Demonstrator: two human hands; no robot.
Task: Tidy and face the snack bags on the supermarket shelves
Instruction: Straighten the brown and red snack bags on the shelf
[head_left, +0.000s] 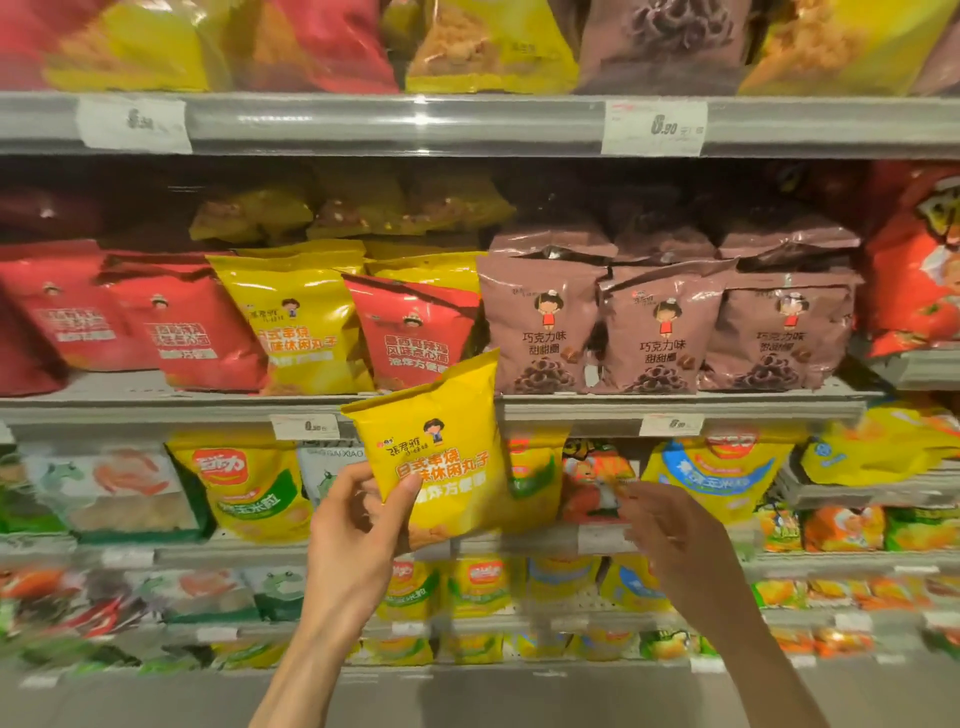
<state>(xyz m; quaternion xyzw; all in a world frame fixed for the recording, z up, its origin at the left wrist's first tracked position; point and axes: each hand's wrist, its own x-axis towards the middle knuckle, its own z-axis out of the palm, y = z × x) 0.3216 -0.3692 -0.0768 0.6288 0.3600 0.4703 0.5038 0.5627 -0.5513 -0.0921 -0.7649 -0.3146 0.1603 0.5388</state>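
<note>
Currently the left hand (358, 525) pinches the yellow snack bag (441, 452) at its lower left edge, front facing out, below the middle shelf (675, 402). Right hand (670, 530) spread, empty, blurred. Bag probably light, puffy, crinkly; grip edges, not the crushable middle.

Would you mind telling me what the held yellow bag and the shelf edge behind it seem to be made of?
Yellow snack bag in the left hand: apparently thin plastic film with a fairly matte finish, judging by its creases and crimped top.
Grey shelf edge strip: probably glossy plastic or painted metal, since it shows streaky reflections.
</note>
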